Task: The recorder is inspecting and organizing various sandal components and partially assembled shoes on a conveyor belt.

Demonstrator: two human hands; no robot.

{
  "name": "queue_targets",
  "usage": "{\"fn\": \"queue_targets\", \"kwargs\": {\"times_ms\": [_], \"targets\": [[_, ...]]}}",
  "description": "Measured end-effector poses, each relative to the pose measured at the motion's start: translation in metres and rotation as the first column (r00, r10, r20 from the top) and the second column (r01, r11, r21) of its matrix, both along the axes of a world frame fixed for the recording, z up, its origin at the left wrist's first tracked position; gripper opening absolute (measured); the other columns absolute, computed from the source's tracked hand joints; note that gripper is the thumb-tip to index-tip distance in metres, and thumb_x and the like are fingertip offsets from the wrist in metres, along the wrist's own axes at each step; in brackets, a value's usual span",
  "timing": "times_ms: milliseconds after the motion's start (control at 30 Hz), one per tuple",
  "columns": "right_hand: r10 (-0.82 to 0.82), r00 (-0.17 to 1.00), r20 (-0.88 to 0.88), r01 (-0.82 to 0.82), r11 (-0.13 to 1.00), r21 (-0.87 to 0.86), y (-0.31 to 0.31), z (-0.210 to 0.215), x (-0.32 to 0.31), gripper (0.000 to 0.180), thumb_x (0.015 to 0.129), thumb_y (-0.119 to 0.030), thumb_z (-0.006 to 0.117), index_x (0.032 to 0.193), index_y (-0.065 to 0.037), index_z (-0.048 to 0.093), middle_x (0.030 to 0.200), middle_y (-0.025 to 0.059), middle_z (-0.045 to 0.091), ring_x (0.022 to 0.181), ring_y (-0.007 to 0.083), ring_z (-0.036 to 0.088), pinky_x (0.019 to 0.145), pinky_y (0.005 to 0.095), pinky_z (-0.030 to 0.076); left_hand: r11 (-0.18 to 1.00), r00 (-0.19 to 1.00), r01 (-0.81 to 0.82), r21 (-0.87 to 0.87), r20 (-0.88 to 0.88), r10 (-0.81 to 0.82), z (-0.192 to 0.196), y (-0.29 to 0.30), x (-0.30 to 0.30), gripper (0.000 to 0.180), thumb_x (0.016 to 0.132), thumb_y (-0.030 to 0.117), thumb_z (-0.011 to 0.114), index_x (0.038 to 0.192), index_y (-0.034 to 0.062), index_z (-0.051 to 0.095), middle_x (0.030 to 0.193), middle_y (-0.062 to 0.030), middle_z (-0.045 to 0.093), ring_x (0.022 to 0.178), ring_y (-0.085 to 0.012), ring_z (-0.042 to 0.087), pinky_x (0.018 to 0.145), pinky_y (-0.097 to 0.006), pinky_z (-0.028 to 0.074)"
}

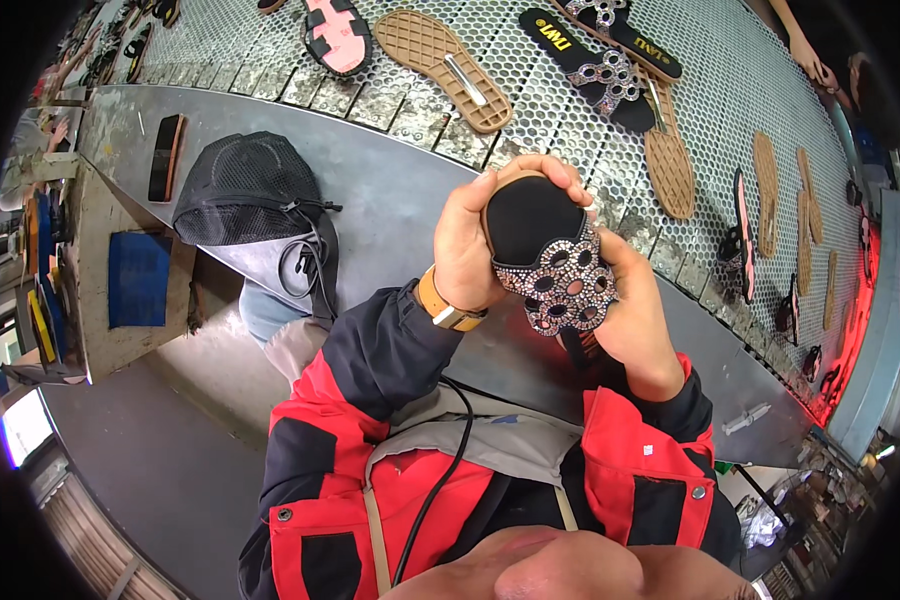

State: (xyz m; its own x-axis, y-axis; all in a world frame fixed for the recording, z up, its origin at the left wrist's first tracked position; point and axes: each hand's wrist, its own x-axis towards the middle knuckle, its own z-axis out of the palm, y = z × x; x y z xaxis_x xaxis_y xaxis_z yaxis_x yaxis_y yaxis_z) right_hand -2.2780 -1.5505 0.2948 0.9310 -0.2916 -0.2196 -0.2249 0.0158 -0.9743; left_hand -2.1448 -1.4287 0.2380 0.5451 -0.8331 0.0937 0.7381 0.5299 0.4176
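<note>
Between my two hands is a black sandal, its toe end pointing away from me. A strap set with shiny stones and round cut-outs crosses its front part. My left hand wraps the left edge and toe of the sandal, with a tan-banded watch on that wrist. My right hand grips the right side by the jewelled strap. The heel end is mostly hidden under the strap and in shadow.
Beyond the grey metal ledge runs a mesh conveyor carrying tan soles, a pink-lined sandal and jewelled black sandals. A black mesh bag and a phone lie on the ledge's left. Far right, another person's hands show.
</note>
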Motion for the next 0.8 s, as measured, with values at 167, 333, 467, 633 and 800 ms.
{"fn": "queue_targets", "kwargs": {"times_ms": [167,333,467,633,800], "targets": [[0.011,0.999,-0.041,-0.017,0.990,-0.140,-0.004,0.000,-0.007,0.037,0.088,-0.014,0.083,0.119,0.002,0.069,0.106,0.0090,0.077,0.099,0.0145,0.072,0.089,0.0319,0.055,1.000,0.998,-0.005,-0.025,0.065,0.007,0.002,-0.006,-0.005,0.068,0.105,0.054,0.037,0.136,-0.0048,0.053,0.130,-0.0204,0.060,0.128,-0.0332,0.058,0.117,-0.053,0.043],[-0.064,0.995,-0.070,0.041,0.956,-0.292,-0.010,0.005,-0.014,0.038,0.086,-0.017,0.083,0.117,0.000,0.069,0.102,0.0154,0.078,0.096,0.0242,0.077,0.085,0.0356,0.057,0.994,0.997,0.043,0.096,0.056,-0.048,0.021,-0.009,-0.007,0.086,0.107,0.058,0.037,0.161,-0.0091,0.033,0.161,-0.0325,0.044,0.151,-0.0473,0.042,0.123,-0.058,0.037],[-0.126,0.990,-0.066,0.092,0.922,-0.375,-0.002,0.013,-0.015,0.036,0.083,-0.017,0.086,0.108,-0.001,0.066,0.091,0.0120,0.077,0.087,0.0196,0.076,0.079,0.0353,0.056,0.994,0.980,-0.052,0.096,0.195,0.033,0.018,-0.010,-0.015,0.087,0.105,0.055,0.055,0.158,-0.0099,0.035,0.153,-0.0357,0.050,0.143,-0.0498,0.051,0.117,-0.058,0.046],[-0.111,0.988,-0.109,0.044,0.872,-0.488,-0.007,0.009,-0.026,0.035,0.084,-0.017,0.085,0.108,-0.002,0.065,0.092,0.0155,0.077,0.088,0.0280,0.078,0.078,0.0371,0.056,0.970,0.974,-0.065,0.233,0.227,0.011,0.013,-0.011,-0.018,0.059,0.102,0.021,0.070,0.145,-0.0119,0.048,0.143,-0.0336,0.060,0.136,-0.0470,0.059,0.115,-0.056,0.050],[-0.085,0.989,-0.118,0.020,0.882,-0.470,-0.009,0.010,-0.027,0.042,0.086,-0.019,0.081,0.120,-0.002,0.063,0.099,0.0232,0.076,0.095,0.0424,0.075,0.079,0.0480,0.058,0.978,0.984,-0.053,0.202,0.176,0.017,0.011,-0.012,-0.019,0.055,0.101,0.016,0.071,0.145,-0.0091,0.050,0.143,-0.0333,0.060,0.134,-0.0484,0.060,0.114,-0.056,0.051]]}}
